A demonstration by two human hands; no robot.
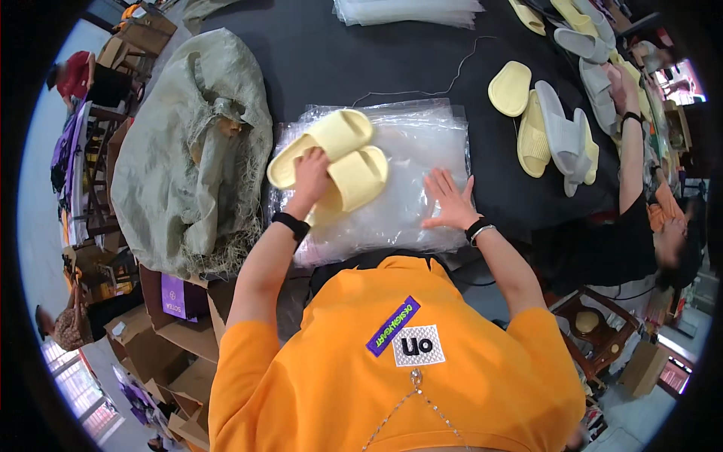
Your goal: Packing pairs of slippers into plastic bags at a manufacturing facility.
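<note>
A pair of pale yellow slide slippers [357, 179] lies over the left part of a stack of clear plastic bags [399, 218] in front of me. The fingers of my left hand [310, 178] are closed on the slippers near the heel end, partly hiding them. My right hand [449, 200] rests on the bags to the right of the slippers, its fingers spread flat and nothing held. A thin pale string [422, 93] trails across the dark table just beyond the stack.
A bulging grey-green woven sack [188, 151] stands at the left, with open cardboard boxes [184, 324] below it. Loose yellow and grey slippers [561, 132] lie at the right, where a co-worker's arm [631, 151] reaches in. More plastic bags [407, 10] lie at the far edge.
</note>
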